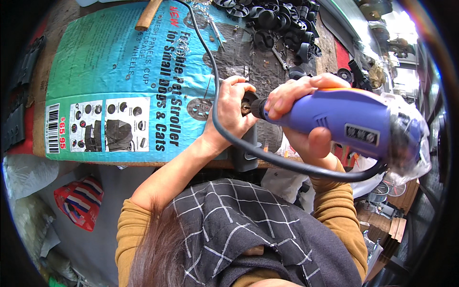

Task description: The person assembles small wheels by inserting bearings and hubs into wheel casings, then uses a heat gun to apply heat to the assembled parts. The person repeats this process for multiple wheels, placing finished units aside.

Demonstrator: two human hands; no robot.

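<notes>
My right hand (290, 97) is wrapped around a purple corded power screwdriver (334, 117), its dark collar (258, 108) pointing left. Clear plastic film covers the tool's rear end. The collar meets, or nearly meets, a round black plastic part (247, 99) with a brassy centre. Around that part curl the fingers and thumb of my left hand (228, 111), steadying it. The bit's tip is hidden. Just below lies a long black plastic piece (246, 155) at the table's near edge; whether it joins the round part I cannot tell. The tool's black cable (287, 171) loops across my left wrist.
A flattened blue-green printed cardboard sheet (100, 91) covers the table's left. Black plastic parts (275, 24) are heaped at the back, with a wrench (280, 58) beside them. A wooden handle (148, 15) and a thin metal tool (216, 31) lie farther back. A red bag (79, 203) sits lower left.
</notes>
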